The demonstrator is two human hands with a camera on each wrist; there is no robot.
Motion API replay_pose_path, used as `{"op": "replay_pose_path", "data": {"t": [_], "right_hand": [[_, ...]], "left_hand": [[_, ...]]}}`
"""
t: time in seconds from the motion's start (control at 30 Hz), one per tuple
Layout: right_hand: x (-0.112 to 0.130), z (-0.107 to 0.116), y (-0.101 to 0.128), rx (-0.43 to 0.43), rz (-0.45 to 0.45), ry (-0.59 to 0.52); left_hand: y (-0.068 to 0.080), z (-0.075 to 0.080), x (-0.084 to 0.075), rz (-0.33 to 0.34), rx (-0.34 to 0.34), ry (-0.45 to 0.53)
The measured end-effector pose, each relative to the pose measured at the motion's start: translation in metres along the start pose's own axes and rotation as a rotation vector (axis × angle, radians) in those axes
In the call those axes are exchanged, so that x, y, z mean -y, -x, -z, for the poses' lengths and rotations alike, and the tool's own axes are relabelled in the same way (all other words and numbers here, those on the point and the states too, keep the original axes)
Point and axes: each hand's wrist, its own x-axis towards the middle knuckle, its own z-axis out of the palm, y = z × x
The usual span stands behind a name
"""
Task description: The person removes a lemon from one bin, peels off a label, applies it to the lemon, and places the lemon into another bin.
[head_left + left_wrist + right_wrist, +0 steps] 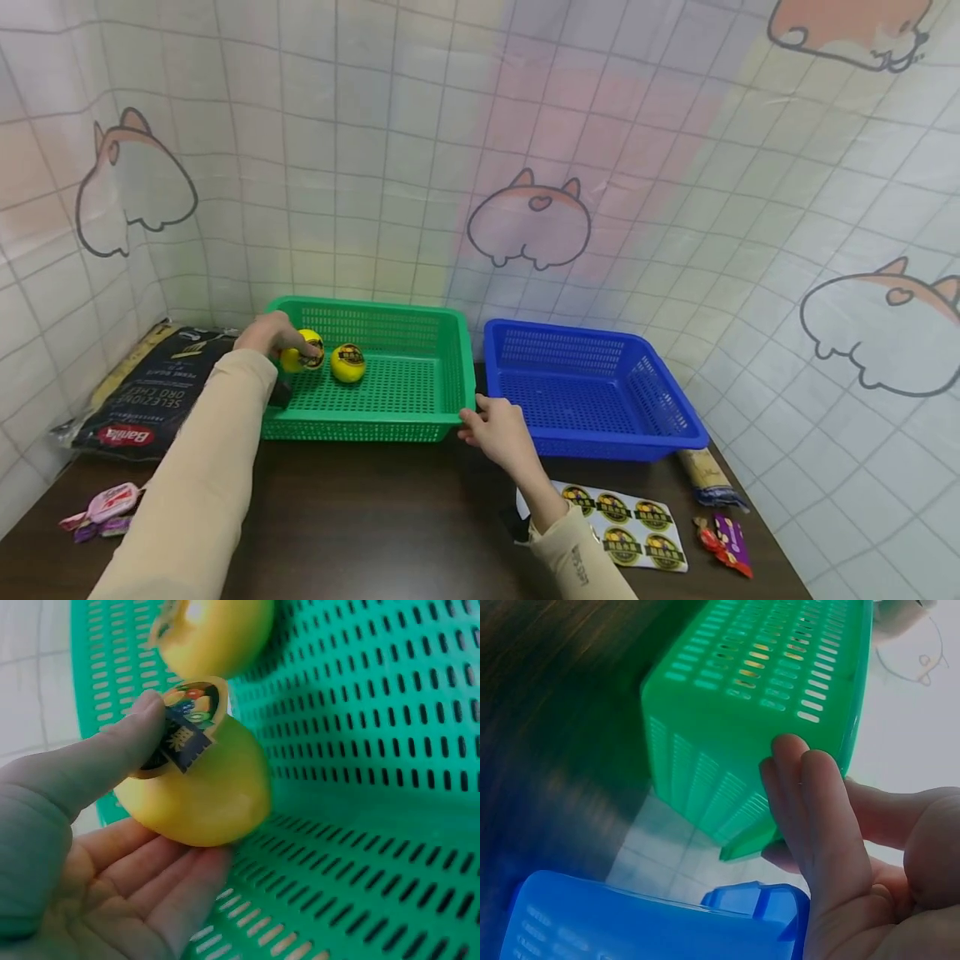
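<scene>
Right hand (498, 429): nearest item; fingers straight and pressed together against the near right corner of the green basket (420, 425), thumb on the rim. It steadies, it does not clasp.
Risk at this corner: flat fingers give a weak hold; a push from the other side could skate the basket along the desk (375, 525) into the blue basket (600, 442) just to the right of this hand.
Sticker sheet (622, 525): flat on the desk, beside the right forearm; 6 round labels show.
Left hand (270, 333): beyond, inside the basket at its far left; grip curled round the yellow fruit (199, 799), fingers beneath, thumb (112, 750) pinning the round sticker (184, 724) on top.
Risk at the sticker: one edge looks raised in the left wrist view; a sliding thumb could crease it or peel it off.
Risk at the fruit: smooth skin, cradled low; it could roll out of the palm onto the mesh floor.
Second yellow fruit (348, 362): just right of the left hand, labelled, free in the basket; a knock would likely set it rolling.
Pasta bag (142, 400): left of the left arm, outside the basket.
</scene>
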Motion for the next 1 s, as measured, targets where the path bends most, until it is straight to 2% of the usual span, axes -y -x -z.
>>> {"op": "replay_pose_path", "data": {"t": [0.13, 0.37, 0.53, 0.73, 0.87, 1.0], "right_hand": [[0.001, 0.0, 0.001, 0.005, 0.004, 0.008], [0.002, 0.0, -0.001, 0.001, 0.013, 0.027], [0.002, -0.001, -0.001, 0.01, 0.009, 0.008], [0.002, 0.0, 0.001, 0.004, 0.002, 0.005], [0.002, 0.0, 0.001, 0.008, 0.0, 0.02], [0.001, -0.001, 0.0, 0.001, 0.031, 0.073]], "left_hand": [[0.0, -0.006, -0.001, 0.041, 0.024, 0.014], [0.007, -0.013, -0.007, 0.113, 0.034, -0.044], [0.009, -0.02, -0.002, 0.098, 0.044, -0.044], [0.007, -0.019, -0.003, 0.092, 0.058, -0.029], [0.007, -0.017, -0.002, 0.097, 0.061, -0.039], [0.004, -0.016, -0.003, 0.074, 0.048, -0.061]]}}
